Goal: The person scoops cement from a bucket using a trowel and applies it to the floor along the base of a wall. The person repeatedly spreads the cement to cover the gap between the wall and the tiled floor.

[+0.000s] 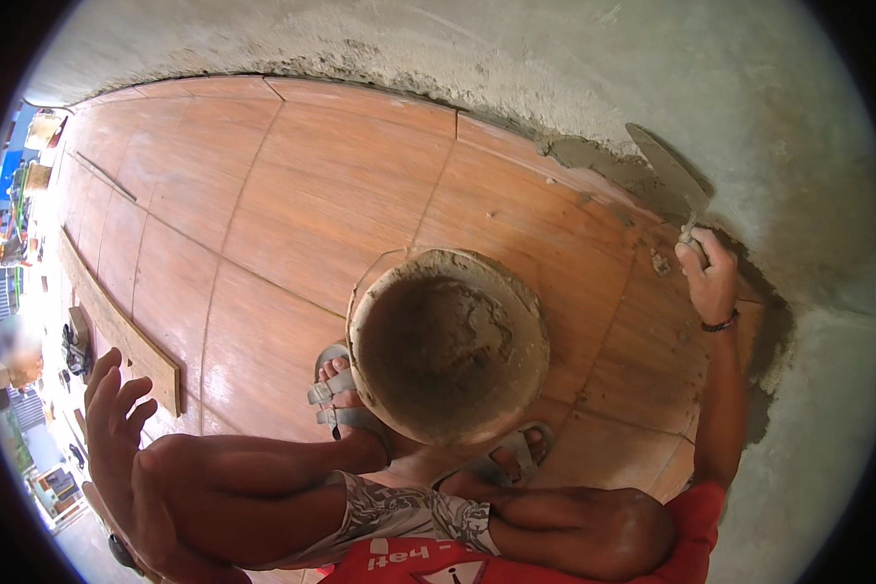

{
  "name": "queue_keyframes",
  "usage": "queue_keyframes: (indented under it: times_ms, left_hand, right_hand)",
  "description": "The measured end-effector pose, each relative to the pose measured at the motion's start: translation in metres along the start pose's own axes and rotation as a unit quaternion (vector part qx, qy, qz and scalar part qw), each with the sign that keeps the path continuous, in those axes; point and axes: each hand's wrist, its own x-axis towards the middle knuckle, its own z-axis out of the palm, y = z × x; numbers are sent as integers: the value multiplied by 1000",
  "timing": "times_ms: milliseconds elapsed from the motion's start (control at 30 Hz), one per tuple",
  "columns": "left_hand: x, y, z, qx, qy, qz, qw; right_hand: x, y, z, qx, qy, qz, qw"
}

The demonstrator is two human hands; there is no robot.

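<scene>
One arm reaches forward, right hand clasping the trowel near the tiled floor's right edge; left hand, loosely spread, sits beside the knee.

Bucket blocking the middle, passable gap between bucket and wall, plank leftward

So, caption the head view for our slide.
Right hand holding a trowel by the wall, a mortar-smeared bucket on the tiled floor.

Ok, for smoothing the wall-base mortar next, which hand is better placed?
Right, I'd say: the right hand holds the trowel by the wall-base mortar. The left hand is open beside the left knee, apparently empty.
</scene>
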Motion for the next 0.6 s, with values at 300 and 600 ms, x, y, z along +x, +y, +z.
queue_keyframes:
  times_ms: [300, 600]
  left_hand:
    - [-7, -3, -8, -23, 14, -12, 1000]
    - [-20, -17, -24, -25, 0, 2, 1000]
  right_hand:
    - [-9, 9, 111, -204, -80, -1, 976]
    - [54, -18, 69, -47, -85, 89, 991]
